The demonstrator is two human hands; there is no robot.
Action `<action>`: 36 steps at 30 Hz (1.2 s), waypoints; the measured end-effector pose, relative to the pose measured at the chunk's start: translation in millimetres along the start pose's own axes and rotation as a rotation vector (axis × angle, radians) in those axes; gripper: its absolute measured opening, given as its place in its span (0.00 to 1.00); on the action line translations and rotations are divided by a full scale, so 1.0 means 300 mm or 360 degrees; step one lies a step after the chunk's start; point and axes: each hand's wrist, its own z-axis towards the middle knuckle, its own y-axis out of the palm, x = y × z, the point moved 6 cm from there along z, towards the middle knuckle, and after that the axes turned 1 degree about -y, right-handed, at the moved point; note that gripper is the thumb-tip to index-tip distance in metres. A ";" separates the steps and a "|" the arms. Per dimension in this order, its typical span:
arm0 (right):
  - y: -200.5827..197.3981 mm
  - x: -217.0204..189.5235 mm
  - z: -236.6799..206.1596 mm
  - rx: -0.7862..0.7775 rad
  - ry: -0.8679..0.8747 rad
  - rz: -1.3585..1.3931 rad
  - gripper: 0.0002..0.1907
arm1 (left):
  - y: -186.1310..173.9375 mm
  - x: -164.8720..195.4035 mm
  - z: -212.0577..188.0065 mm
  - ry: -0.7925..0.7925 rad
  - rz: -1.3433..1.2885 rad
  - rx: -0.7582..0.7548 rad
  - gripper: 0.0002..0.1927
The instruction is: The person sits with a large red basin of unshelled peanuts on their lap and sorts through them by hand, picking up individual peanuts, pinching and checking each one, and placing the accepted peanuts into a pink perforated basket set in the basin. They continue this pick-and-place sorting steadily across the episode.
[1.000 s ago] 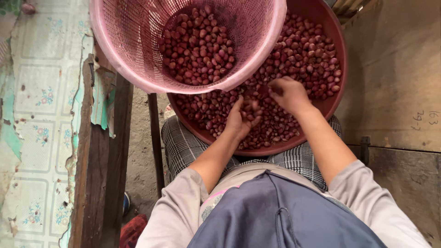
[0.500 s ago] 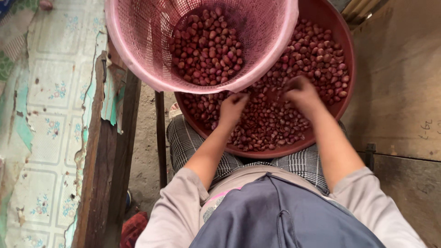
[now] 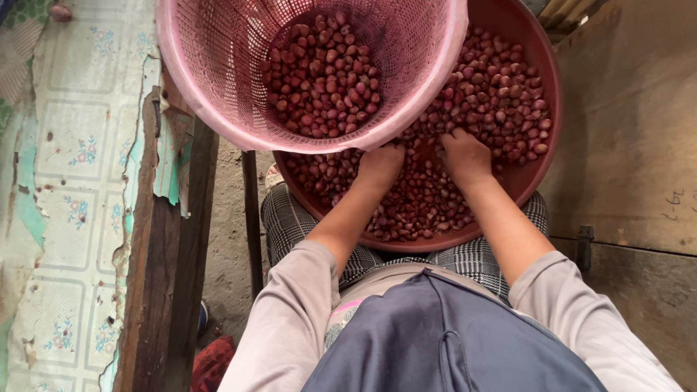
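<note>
Both hands in the shallots, red basin, centre frame.
Left hand (image 3: 379, 165) and right hand (image 3: 465, 154) rest palm-down on shallots (image 3: 421, 203), grip unclear; pink basket (image 3: 218, 109) overlaps red basin (image 3: 541, 167), upper centre.

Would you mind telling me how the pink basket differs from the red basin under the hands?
The pink basket has mesh walls full of holes; the red basin is solid. The basket sits higher, overlapping the basin's rim. Both hands, left hand and right hand, rest in the basin, none in the basket. Both hold small reddish shallots.
</note>
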 end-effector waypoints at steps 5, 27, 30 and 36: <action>-0.065 0.113 -0.011 0.0064 0.0414 0.0783 0.12 | -0.126 -0.012 -0.034 0.0124 -0.0457 0.0596 0.21; 0.056 0.176 -0.105 -0.0459 0.1054 0.1798 0.15 | -0.001 0.075 0.039 0.0136 -0.0363 0.0207 0.12; 0.110 0.146 -0.141 -0.0565 0.1171 0.2353 0.15 | -0.016 0.081 0.022 0.0080 -0.0800 0.0333 0.11; 0.022 -0.001 -0.169 -0.0599 0.0899 0.2717 0.14 | -0.178 0.221 -0.082 0.0038 -0.1724 0.0271 0.09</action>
